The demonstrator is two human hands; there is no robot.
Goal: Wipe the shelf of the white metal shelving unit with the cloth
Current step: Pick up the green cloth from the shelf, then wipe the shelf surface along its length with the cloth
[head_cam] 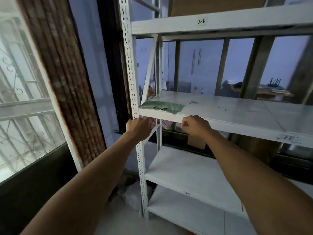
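A green cloth [162,106] lies flat on the left front corner of the middle shelf [237,109] of the white metal shelving unit. Dark specks of dirt dot that shelf to the right of the cloth. My left hand [138,127] is just below the shelf's front edge, at the perforated corner post [130,68], fingers curled and partly hidden. My right hand [194,125] is a loose fist against the shelf's front edge, below the cloth's right end. Neither hand touches the cloth.
A shelf labelled "2-2" [220,22] runs overhead with a cardboard box [216,5] on it. Two lower white shelves [194,173] sit beneath. A barred window [25,99] and a rusty brown post [67,73] stand left. A plastic bag [133,195] lies on the floor.
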